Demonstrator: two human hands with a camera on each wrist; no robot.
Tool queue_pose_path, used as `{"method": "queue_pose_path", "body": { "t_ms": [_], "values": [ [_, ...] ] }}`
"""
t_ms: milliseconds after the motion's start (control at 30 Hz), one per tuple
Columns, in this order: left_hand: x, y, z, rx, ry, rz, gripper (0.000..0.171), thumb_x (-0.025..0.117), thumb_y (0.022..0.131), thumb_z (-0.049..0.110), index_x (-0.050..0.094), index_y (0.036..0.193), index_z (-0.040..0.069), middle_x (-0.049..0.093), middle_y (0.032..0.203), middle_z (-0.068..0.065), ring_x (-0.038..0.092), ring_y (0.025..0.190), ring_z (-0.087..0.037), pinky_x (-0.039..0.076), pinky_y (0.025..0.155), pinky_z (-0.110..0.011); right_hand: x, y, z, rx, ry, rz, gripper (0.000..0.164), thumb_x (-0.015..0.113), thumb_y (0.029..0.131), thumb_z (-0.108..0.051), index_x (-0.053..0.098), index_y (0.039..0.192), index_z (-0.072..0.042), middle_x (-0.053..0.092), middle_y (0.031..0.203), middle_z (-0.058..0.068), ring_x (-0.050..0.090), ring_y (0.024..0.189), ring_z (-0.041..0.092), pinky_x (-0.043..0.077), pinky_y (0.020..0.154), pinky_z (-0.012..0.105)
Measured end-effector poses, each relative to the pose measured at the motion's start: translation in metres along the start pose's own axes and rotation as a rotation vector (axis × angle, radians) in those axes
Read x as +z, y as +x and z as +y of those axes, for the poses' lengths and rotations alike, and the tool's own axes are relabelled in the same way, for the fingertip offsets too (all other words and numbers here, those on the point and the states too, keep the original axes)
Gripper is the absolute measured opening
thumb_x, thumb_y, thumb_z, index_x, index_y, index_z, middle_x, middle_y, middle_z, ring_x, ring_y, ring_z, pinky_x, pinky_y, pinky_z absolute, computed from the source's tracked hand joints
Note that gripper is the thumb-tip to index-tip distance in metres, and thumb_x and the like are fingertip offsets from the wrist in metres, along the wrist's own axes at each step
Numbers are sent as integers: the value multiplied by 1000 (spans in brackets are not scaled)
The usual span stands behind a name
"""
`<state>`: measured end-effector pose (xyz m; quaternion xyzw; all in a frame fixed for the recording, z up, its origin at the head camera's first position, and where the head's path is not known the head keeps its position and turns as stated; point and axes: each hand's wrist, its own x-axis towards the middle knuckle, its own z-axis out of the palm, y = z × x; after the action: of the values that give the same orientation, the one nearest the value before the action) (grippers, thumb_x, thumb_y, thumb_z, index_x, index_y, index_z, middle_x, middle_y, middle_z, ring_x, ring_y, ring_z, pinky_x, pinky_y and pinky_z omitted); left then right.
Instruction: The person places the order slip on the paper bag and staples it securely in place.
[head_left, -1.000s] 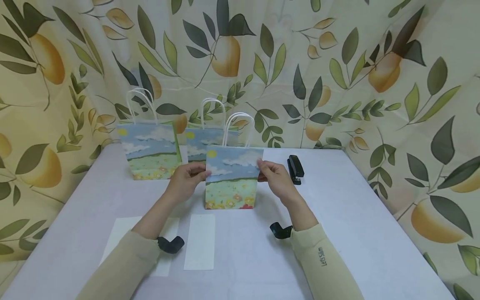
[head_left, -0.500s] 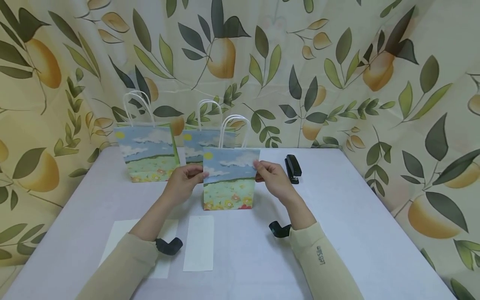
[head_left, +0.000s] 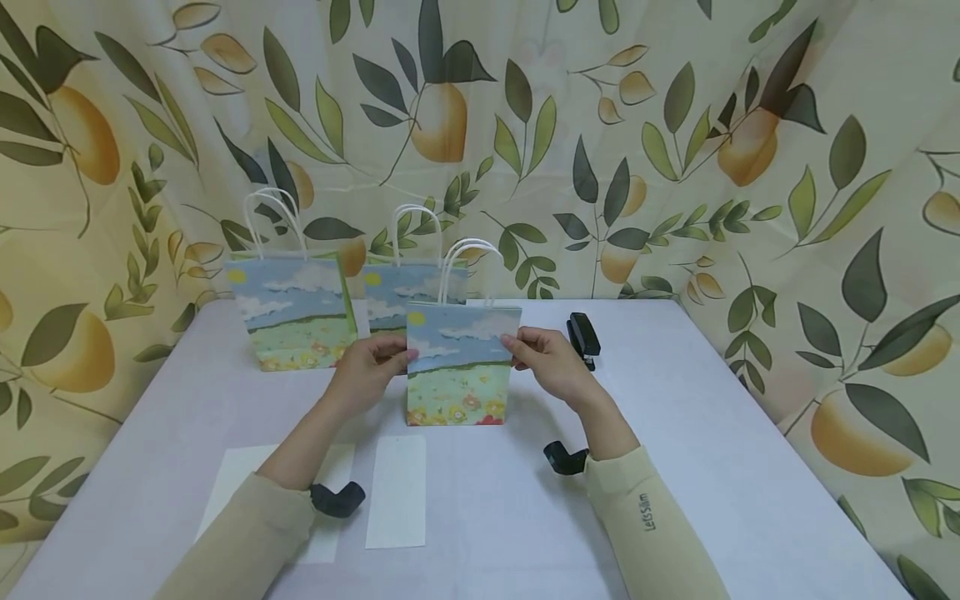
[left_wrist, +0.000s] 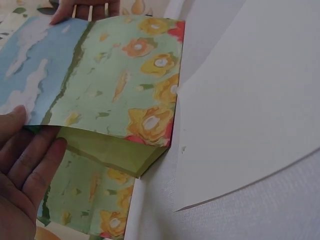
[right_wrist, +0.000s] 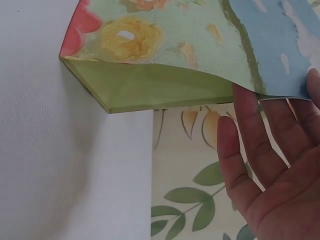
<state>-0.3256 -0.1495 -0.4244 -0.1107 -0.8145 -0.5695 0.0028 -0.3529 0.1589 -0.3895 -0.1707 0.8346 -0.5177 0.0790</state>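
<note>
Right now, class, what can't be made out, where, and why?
Head: lower part of the rear bag, behind the front bag and left fingers.
Head: upper end of the right sleeve, cut off by the bottom edge.
Right wrist: tips of some right fingers, hidden by the front bag.

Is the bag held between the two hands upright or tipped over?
Upright: the bag has its flowered edge down on the table and its white handles rising from the top.

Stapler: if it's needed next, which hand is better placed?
Probably the right hand: the black stapler sits close beyond it, while the left hand is across the front bag. Both hands grip that bag, though.
</note>
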Motion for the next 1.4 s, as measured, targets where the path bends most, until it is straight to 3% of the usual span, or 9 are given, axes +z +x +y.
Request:
{"method": "queue_pose_path", "body": {
  "t_ms": [400, 633, 800, 1067, 1233, 1400],
  "values": [
    [-2, 0, -1, -13, 26, -26, 24, 65, 104, 30, 74, 117, 12, 77, 115, -9, 75, 104, -26, 57, 98, -54, 2, -1, -2, -2, 2, 13, 32, 59, 107, -31, 72, 102, -2, 69, 95, 16, 62, 99, 37, 55, 99, 45],
    [-3, 2, 1, -6, 53, -25, 22, 65, 104, 28, 75, 115, 12, 76, 112, -9, 74, 103, -30, 58, 95, -53, 0, -2, -3, 0, 6, 20, 28, 61, 106, -29, 73, 109, -4, 73, 98, 14, 62, 91, 22, 53, 96, 42],
    [-3, 0, 0, -23, 79, -16, 22, 66, 103, 29, 75, 115, 13, 76, 108, -8, 72, 106, -37, 58, 94, -53, 1, -2, -3, -8, 21, 20, 26, 62, 106, -27, 74, 107, -4, 74, 97, 11, 62, 90, 22, 53, 96, 46],
    [-4, -3, 2, -46, 101, -16, 24, 65, 103, 34, 74, 117, 16, 75, 111, -7, 73, 105, -34, 59, 93, -51, 4, -2, -1, -26, 12, 26, 25, 63, 105, -26, 74, 103, -4, 73, 93, 10, 60, 100, 45, 53, 92, 46],
    [-4, -4, 4, -40, 144, -14, 26, 64, 104, 37, 74, 118, 18, 75, 110, -6, 72, 104, -32, 59, 87, -45, 5, -1, 0, -46, -24, 48, 26, 64, 105, -28, 74, 98, -5, 70, 87, 9, 59, 91, 33, 48, 80, 36],
    [-5, -3, 10, -50, 244, -9, 28, 64, 103, 41, 76, 118, 21, 75, 115, -3, 69, 111, -28, 58, 87, -43, 4, -1, 1, -57, -57, 71, 28, 65, 104, -31, 72, 91, -8, 66, 82, 5, 56, 85, 24, 46, 75, 35]
  ]
}}
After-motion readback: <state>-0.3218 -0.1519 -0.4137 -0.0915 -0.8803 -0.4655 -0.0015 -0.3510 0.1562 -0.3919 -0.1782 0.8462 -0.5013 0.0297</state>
